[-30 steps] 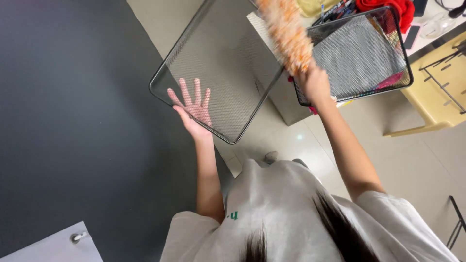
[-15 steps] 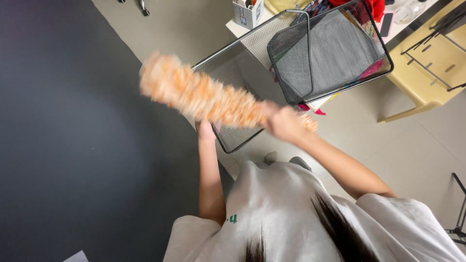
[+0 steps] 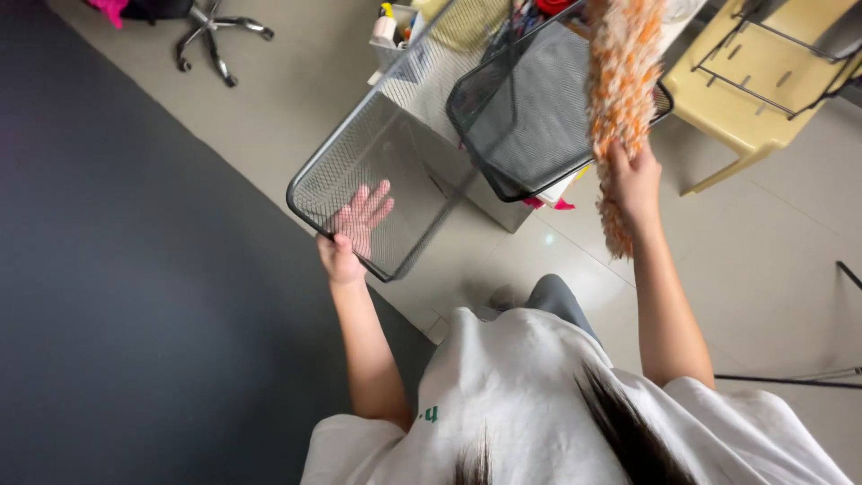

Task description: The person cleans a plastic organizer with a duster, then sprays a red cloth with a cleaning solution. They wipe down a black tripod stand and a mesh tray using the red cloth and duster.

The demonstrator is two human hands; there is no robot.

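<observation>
Dusting step in hand: our left hand [image 3: 352,235] clamped the near corner of the wire mesh tray [image 3: 395,153], fingers spread beneath it, held above the floor. Our right hand [image 3: 635,182] closed around the orange duster [image 3: 620,90], right of the tray. We judged the next move needed the duster brought leftward onto the mesh.

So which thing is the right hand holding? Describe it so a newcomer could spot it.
Start at the yellow chair at top right. Left of it, the right hand grips a fluffy duster. Unlike the two mesh trays beside it, it is soft, orange and white.
</observation>
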